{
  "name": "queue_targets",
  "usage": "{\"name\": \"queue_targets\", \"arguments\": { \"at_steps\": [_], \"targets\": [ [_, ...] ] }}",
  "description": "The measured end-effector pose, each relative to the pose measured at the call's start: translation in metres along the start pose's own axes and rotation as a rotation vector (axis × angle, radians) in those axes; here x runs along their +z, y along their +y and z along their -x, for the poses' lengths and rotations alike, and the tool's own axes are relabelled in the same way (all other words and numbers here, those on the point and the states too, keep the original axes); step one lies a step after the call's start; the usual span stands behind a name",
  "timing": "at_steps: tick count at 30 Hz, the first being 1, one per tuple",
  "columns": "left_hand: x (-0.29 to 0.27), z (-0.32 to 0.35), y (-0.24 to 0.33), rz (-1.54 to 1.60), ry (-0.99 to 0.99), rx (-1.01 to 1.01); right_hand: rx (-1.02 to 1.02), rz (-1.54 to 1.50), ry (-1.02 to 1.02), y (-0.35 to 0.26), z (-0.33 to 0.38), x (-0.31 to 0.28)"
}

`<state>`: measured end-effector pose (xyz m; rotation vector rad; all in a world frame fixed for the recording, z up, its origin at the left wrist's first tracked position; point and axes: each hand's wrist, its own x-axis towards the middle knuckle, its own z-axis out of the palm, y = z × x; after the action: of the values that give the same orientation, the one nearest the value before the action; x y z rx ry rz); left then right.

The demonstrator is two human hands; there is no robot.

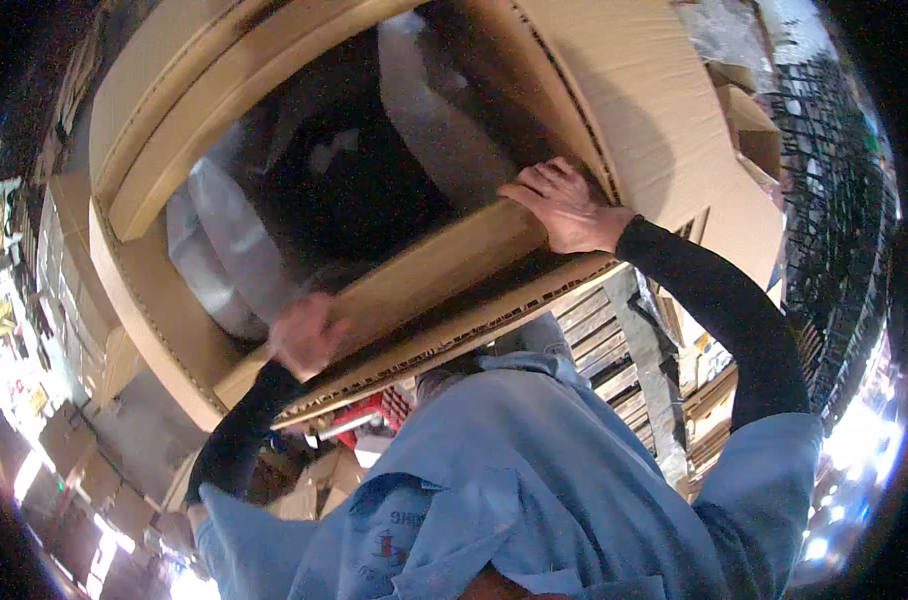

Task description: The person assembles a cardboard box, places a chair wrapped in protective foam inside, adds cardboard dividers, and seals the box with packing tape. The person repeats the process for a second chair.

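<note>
A large open cardboard box stands before me. Along its near inner side lies a long folded cardboard strip, slanting up to the right. My right hand is closed over the strip's right end, fingers on its upper edge, close to the box corner. Toward the left end, my left hand grips the same strip; motion blurs its fingers somewhat. Clear plastic wrap bulges inside the box on the left, and more runs along the right. Between them sits something dark, its kind too shadowed to make out.
A similar cardboard strip lines the box's far side. Wooden slats, like a pallet, show below the near wall. A red object is under the near edge. Black netting stands at right; stacked cartons are at left.
</note>
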<state>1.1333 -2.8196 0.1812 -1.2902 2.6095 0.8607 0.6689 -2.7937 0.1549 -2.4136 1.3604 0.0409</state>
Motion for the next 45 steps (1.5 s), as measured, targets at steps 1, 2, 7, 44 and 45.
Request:
{"name": "queue_targets", "arguments": {
  "at_steps": [1, 2, 7, 44, 45],
  "targets": [
    [-0.010, 0.039, -0.028, -0.028, -0.005, -0.097, -0.046, -0.019, 0.080, -0.001, -0.005, 0.000],
    [0.006, 0.067, -0.057, -0.162, 0.191, -0.075, -0.037, 0.019, 0.066, -0.007, -0.005, -0.009],
    [0.020, 0.082, -0.091, -0.097, 0.249, -0.002, 0.006, 0.143, -0.054, -0.015, -0.004, 0.023],
    [0.268, -0.071, 0.318, -0.348, 0.218, 0.242, 0.692, -0.199, 0.815, -0.212, 0.645, 0.086],
    [0.301, -0.059, 0.338, -0.376, 0.165, 0.240, 0.868, -0.220, 0.915, -0.205, 0.677, 0.162]
  ]
}}
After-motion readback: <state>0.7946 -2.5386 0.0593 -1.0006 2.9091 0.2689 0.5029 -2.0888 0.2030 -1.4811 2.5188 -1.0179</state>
